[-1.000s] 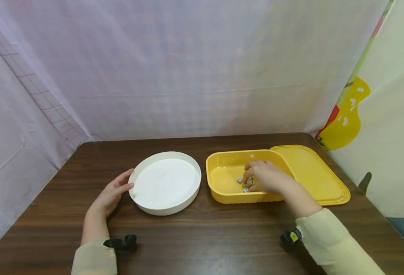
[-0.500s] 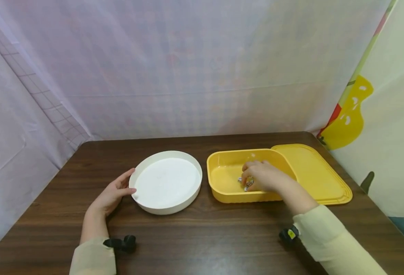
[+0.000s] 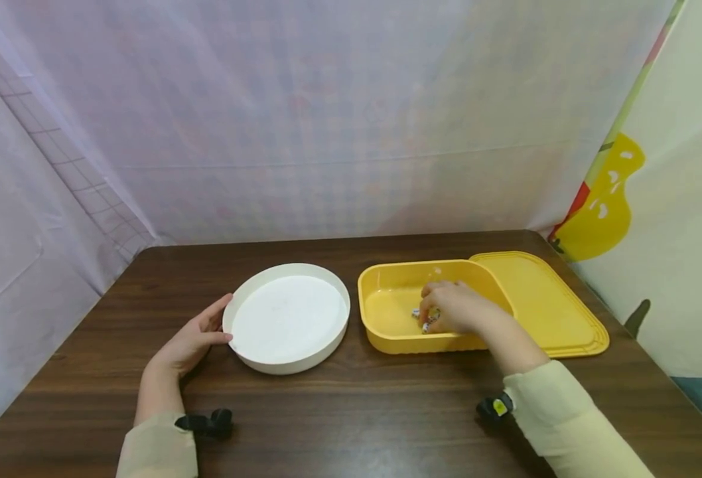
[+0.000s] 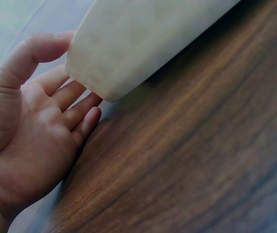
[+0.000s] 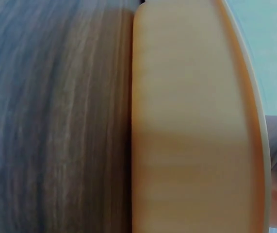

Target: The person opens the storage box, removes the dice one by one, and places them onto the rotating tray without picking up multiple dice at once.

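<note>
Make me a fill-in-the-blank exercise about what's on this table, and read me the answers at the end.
1. The left hand is at the edge of the round tray, which is coloured ____.
2. The right hand reaches into the box, which is coloured ____.
3. The small pieces lie inside the ____.
4. From the person's side, the flat lid lies to the ____ of the box.

Missing words: white; yellow; box; right.
</note>
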Available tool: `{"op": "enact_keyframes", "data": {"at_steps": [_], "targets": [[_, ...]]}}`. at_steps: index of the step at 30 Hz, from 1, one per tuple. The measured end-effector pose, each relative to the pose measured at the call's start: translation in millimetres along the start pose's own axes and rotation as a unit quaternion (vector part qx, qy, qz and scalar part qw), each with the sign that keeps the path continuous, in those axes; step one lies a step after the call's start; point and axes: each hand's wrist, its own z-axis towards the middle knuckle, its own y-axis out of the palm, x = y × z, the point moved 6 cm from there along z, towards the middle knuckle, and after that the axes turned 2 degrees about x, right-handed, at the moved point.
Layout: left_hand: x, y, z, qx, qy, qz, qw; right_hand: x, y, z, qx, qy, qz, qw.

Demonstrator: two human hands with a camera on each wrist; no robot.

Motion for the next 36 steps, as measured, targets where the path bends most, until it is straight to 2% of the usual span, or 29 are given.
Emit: {"op": "enact_keyframes", "data": {"at_steps": [8,17,24,36], "targets": [[-3.8,-0.4,1.4,-0.006,0.001,0.001,1.0000,3,-2,1.0,0.017,0.014,0.012,0.9997],[-6.2,-0.8,2.5,-0.012,-0.004,0.006,0.9999,6,-19,-4.3,0.061,0.029,0.023,0.9975],[-3.7,0.0,1.1,-0.014,-0.008,0.007,0.9998,0,-30,-6.5,0.086,0.029,0.012,0.9958],[-1.8,2.0,0.2,-0.020,-0.006,0.004,0.9998,-20,-38,-3.5,0.096,0.026,0.011,0.9950]]}}
